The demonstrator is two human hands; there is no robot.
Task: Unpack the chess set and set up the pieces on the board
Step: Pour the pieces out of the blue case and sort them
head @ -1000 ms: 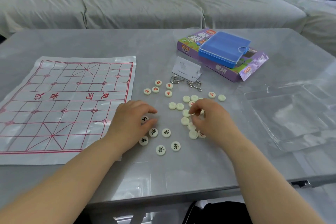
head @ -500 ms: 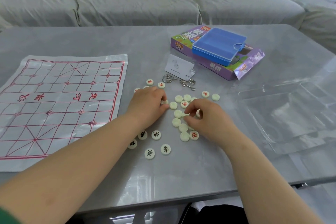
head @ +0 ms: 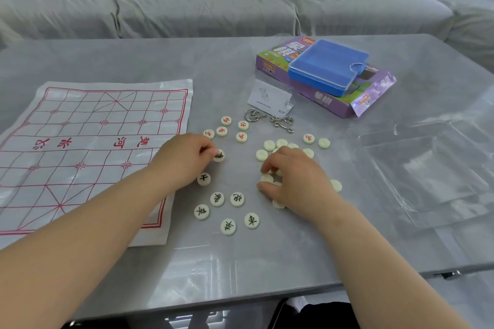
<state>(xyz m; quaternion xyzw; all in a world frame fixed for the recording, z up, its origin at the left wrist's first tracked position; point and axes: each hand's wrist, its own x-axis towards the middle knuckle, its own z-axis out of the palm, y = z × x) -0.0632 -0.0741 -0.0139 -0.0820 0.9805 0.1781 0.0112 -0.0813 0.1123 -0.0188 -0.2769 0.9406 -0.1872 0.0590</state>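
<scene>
We take the white plastic board sheet with a red grid as our mark, flat on the grey glossy table with none of the pieces on it. Just right of its near corner, six cream round pieces with black characters lie face up. Beyond them, at the sheet's right edge, our left hand pinches a black-marked disc in its fingertips. Further right, our right hand curls thumb and forefinger round a blank disc among face-down cream pieces. Farther back sit red-marked pieces, then metal ring puzzles and a white card. Well right of the sheet's far corner, a blue plastic case rests on a purple cardboard box.
</scene>
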